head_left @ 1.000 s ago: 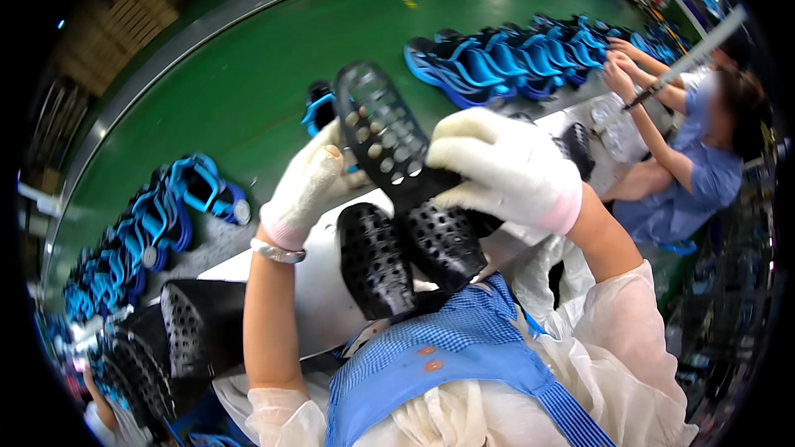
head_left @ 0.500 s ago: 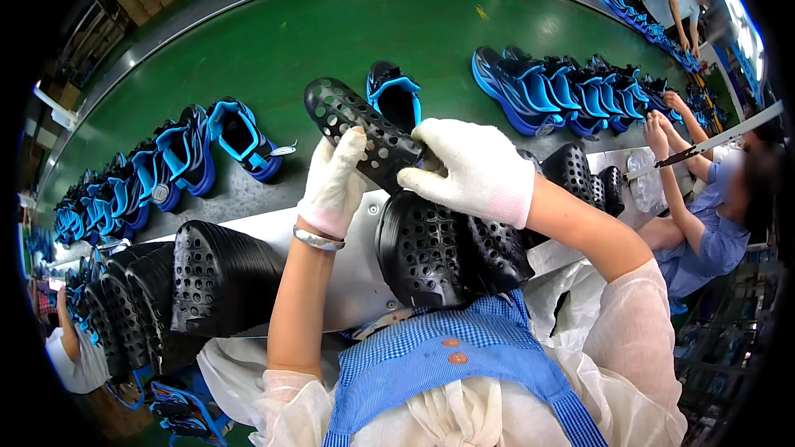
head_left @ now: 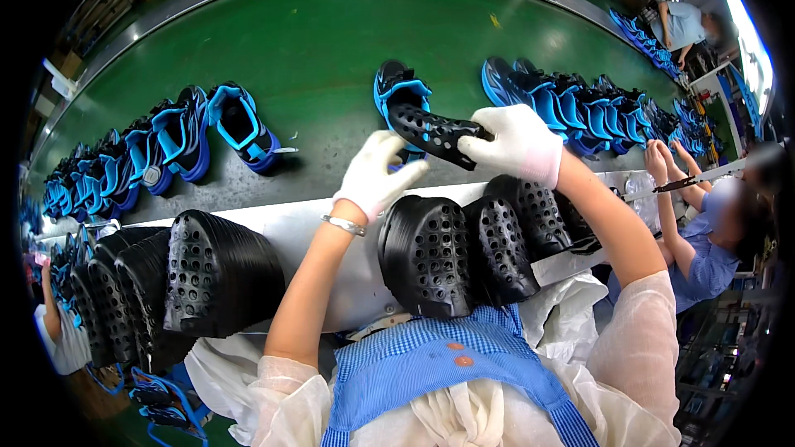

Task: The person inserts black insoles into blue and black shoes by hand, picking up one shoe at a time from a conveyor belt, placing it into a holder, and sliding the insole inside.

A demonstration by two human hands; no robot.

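My right hand [head_left: 515, 146], in a white glove, pinches the heel end of a black perforated insole [head_left: 439, 134]. The insole slants down to the left, its front end at the opening of a black and blue sneaker [head_left: 387, 76]. At the heel of that sneaker is my left hand [head_left: 377, 172], also gloved, with thumb and fingers closed around the heel edge. Part of the heel is hidden by the glove and the insole. Nearer to me, below both hands, stand stacks of black insoles [head_left: 426, 252].
A row of sneakers [head_left: 170, 145] stretches along the green belt [head_left: 331, 33] to the left, another row [head_left: 571, 108] to the right. More insole stacks [head_left: 211, 273] stand on the metal ledge [head_left: 344, 281]. At the right, a co-worker [head_left: 704, 228] reaches toward the belt.
The insole has moved from in front of the sneaker to its opening and tipped down. My left hand has let go of the insole and taken the sneaker's heel.
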